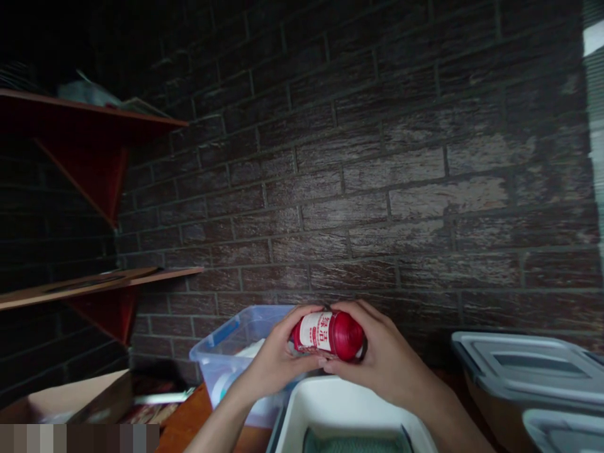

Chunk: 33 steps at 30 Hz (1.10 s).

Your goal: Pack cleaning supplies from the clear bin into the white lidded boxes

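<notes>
A small red bottle with a white label and red cap lies sideways between both hands, low in the middle of the view. My left hand wraps its fingers round the labelled end. My right hand grips the capped end, thumb over the top. Both hands hover above a white bin and just in front of a clear plastic tub with a blue handle.
A dark brick wall fills the background. Two red-brown wooden shelves jut from the left. A grey lidded container stands at the right, another lid below it. A cardboard box sits at the lower left.
</notes>
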{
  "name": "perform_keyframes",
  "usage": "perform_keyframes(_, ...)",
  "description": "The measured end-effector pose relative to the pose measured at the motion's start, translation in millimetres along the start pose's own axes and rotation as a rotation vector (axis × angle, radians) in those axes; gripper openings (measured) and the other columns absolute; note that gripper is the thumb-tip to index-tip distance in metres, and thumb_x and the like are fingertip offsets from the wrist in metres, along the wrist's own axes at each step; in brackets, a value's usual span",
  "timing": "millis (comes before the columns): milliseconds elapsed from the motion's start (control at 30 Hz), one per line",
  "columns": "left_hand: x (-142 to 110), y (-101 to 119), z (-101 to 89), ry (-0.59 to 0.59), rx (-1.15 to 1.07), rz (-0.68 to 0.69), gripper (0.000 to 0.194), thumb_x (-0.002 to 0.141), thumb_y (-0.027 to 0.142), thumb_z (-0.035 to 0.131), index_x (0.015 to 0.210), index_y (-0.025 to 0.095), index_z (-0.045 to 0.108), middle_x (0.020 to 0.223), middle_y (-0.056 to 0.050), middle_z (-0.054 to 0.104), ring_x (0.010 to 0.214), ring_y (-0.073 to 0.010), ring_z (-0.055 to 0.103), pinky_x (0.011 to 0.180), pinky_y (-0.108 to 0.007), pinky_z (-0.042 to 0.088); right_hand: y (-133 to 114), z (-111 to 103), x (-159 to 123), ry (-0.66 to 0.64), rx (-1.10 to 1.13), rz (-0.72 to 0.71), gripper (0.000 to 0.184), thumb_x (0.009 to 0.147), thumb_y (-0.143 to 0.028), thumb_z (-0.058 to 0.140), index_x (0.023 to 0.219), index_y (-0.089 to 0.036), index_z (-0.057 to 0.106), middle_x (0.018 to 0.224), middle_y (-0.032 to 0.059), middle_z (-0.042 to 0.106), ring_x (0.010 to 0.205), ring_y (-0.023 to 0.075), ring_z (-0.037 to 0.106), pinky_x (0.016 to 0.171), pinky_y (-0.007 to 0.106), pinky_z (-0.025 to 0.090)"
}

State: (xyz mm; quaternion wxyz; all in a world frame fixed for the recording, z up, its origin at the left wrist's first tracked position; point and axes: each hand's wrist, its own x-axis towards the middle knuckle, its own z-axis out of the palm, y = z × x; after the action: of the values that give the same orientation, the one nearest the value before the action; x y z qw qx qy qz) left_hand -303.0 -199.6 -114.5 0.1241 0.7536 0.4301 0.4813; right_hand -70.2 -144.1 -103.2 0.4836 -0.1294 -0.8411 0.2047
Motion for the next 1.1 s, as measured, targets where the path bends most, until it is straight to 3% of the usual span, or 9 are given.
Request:
perform_keyframes(233,-33.2,20.8,-8.2,-0.160,0.169,-0.067,0.062,0.086,0.040,0.077,0.139,0.024,0.049,0.129,-0.009,0.062,0.113,-0.0278,0.061,0.096,-0.037,0.049,-8.0,-4.1,-9.1,-0.304,0.021,0.162,0.048,0.069,-0.040,0.086,0.110,-0.026,0.066,0.095,-0.0014,0.070,0.080,0.0184,0.063,0.065,0.027,0.044)
perform_keyframes(400,-38.2,36.5,8.9,-0.346,0.354,-0.059,0.046,0.092,0.042,0.067,0.132,0.024,0.055,0.121,-0.008,0.064,0.110,-0.0266,0.060,0.095,-0.037,0.048,6.1,-7.7,-19.0,-0.486,-0.200,0.266,0.049,0.061,-0.043,0.086,0.102,-0.023,0.068,0.097,0.0018,0.069,0.087,0.0219,0.063,0.070,0.028,0.043)
perform_keyframes(600,-29.6,23.6,32.8,-0.536,0.433,-0.027,0.043,0.084,0.038,0.073,0.121,0.020,0.061,0.109,-0.008,0.067,0.099,-0.0269,0.064,0.087,-0.035,0.050,25.8,-3.7,-26.5,-0.719,-0.448,0.376,0.058,0.050,-0.049,0.089,0.098,-0.021,0.071,0.097,0.0028,0.069,0.087,0.0227,0.064,0.067,0.028,0.041)
perform_keyframes(800,-23.5,-0.9,50.6,-0.569,0.490,0.056,0.042,0.080,0.036,0.076,0.116,0.018,0.066,0.113,-0.012,0.069,0.104,-0.0302,0.066,0.094,-0.038,0.050,37.6,12.1,-39.1,-0.720,-0.487,0.446,0.061,0.052,-0.038,0.089,0.107,-0.019,0.070,0.104,0.0052,0.072,0.089,0.0236,0.066,0.068,0.028,0.044)
perform_keyframes(1100,-40.9,-15.5,68.0,-0.610,0.622,-0.085,0.056,0.082,0.034,0.073,0.132,0.019,0.051,0.121,-0.014,0.067,0.103,-0.0309,0.068,0.087,-0.038,0.055,56.7,39.1,-75.2,-0.652,-0.545,0.447,0.052,0.063,-0.022,0.082,0.112,-0.018,0.065,0.120,0.0098,0.067,0.108,0.0262,0.064,0.088,0.030,0.046)
